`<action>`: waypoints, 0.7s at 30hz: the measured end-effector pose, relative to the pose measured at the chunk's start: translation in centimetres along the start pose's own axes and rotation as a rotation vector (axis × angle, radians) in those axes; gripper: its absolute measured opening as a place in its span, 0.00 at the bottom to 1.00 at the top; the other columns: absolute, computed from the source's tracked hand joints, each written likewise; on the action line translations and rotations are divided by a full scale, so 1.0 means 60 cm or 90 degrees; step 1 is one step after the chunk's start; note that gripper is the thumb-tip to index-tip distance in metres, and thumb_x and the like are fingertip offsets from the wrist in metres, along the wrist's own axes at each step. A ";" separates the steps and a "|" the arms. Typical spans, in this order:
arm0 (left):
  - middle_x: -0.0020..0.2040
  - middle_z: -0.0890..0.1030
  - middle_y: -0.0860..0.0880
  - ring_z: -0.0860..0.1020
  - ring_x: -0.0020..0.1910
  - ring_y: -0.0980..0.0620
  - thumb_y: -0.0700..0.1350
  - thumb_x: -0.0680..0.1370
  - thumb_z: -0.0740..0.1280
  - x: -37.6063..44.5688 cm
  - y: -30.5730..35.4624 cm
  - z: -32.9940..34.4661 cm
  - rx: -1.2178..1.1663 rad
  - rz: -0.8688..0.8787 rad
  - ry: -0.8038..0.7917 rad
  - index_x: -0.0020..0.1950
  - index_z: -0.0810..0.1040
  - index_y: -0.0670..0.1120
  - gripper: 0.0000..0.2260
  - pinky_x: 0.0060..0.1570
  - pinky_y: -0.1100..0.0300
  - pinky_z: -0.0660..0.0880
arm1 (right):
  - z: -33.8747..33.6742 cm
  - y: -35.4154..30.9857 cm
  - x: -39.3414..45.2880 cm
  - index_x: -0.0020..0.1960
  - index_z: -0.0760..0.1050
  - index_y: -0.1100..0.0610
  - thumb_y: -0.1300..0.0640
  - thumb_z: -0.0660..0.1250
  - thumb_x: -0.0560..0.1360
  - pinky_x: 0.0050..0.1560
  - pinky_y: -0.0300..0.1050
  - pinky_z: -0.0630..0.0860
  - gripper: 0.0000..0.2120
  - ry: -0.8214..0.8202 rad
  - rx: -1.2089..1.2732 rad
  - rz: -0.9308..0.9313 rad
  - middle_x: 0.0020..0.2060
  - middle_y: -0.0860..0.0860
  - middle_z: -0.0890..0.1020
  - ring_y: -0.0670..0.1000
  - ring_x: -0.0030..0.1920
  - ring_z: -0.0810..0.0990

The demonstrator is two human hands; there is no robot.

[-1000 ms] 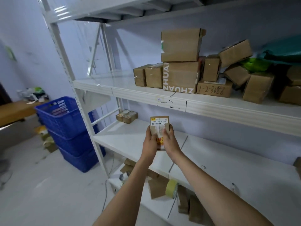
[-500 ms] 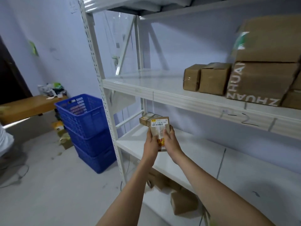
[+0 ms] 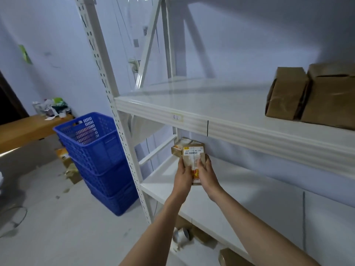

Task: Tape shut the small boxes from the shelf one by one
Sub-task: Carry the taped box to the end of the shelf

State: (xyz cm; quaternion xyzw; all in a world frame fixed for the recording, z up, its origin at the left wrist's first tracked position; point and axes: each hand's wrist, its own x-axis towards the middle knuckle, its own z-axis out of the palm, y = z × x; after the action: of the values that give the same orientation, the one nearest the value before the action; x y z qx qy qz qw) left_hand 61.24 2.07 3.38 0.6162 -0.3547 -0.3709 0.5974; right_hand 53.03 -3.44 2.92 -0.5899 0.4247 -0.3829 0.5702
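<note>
Small box [image 3: 193, 150], held at centre before the lower shelf: white label [image 3: 192, 151] bearing a barcode and a printed code, apparently "806P 1770 80 000", first characters uncertain. Red-and-yellow print lower on same box, illegible. Small tag [image 3: 177, 117] on upper shelf front edge [image 3: 249, 132]: handwriting, unreadable.

So the count: two bare hands [image 3: 184, 174] [image 3: 206, 172] on one small brown cardboard box with a barcode label [image 3: 193, 153]. One more small box [image 3: 177, 147] behind it. Two brown cardboard boxes [image 3: 286, 96] [image 3: 330, 98] on the upper white metal shelf [image 3: 211, 104]. Three stacked blue plastic crates [image 3: 92, 139].
</note>
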 end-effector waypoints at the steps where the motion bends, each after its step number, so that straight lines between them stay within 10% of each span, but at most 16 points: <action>1: 0.68 0.77 0.51 0.79 0.61 0.53 0.46 0.86 0.53 0.020 -0.004 0.000 0.003 -0.005 -0.007 0.79 0.61 0.56 0.20 0.61 0.54 0.78 | 0.003 0.008 0.020 0.78 0.58 0.43 0.41 0.55 0.84 0.65 0.54 0.76 0.23 0.005 0.001 0.007 0.69 0.46 0.75 0.49 0.63 0.78; 15: 0.61 0.80 0.51 0.81 0.57 0.47 0.40 0.81 0.57 0.236 -0.057 -0.053 0.081 -0.067 -0.079 0.78 0.62 0.55 0.26 0.60 0.42 0.78 | 0.058 0.082 0.212 0.73 0.66 0.44 0.49 0.56 0.84 0.64 0.44 0.67 0.17 0.067 -0.070 0.056 0.66 0.43 0.73 0.47 0.65 0.72; 21: 0.63 0.78 0.43 0.81 0.56 0.48 0.38 0.80 0.59 0.294 -0.095 -0.086 0.141 -0.051 -0.205 0.76 0.67 0.52 0.25 0.52 0.54 0.81 | 0.077 0.105 0.235 0.69 0.63 0.53 0.48 0.56 0.83 0.34 0.45 0.76 0.16 0.190 -0.140 0.172 0.56 0.55 0.79 0.54 0.48 0.81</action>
State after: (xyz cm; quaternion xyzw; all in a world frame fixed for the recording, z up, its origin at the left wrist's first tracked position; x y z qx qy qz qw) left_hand 74.10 -10.79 -2.85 0.6244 -0.4598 -0.4468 0.4462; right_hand 61.81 -14.99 -4.10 -0.5230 0.6189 -0.3373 0.4793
